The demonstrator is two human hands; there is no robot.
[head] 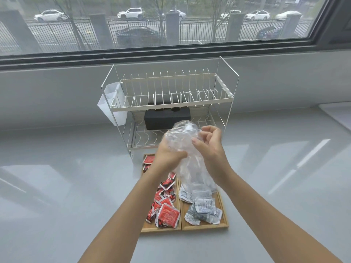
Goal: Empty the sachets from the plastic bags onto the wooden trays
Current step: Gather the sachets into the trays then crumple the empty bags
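Your left hand point(169, 155) is closed around the lower side of a clear plastic bag point(187, 149), thumb pressed across the crumpled film, while your right hand point(209, 145) pinches the bag's upper part between thumb and curled fingers. The bag is held upended above the right wooden tray point(224, 211), its open mouth hanging down and touching the pile of grey-and-white sachets point(201, 205) lying there; you cannot tell whether any sachets remain inside the film. Just beside it, touching along the long edge, the left wooden tray point(150, 228) holds a heap of red sachets point(165, 205), partly hidden under your left forearm. Both trays sit on a glossy pale grey counter point(66, 186) in front of a two-tier wire dish rack point(171, 103). A black box point(167, 118) rests on the rack's lower tier, and a white plastic cup holder point(112, 105) hangs off its left end, below the window point(152, 23)
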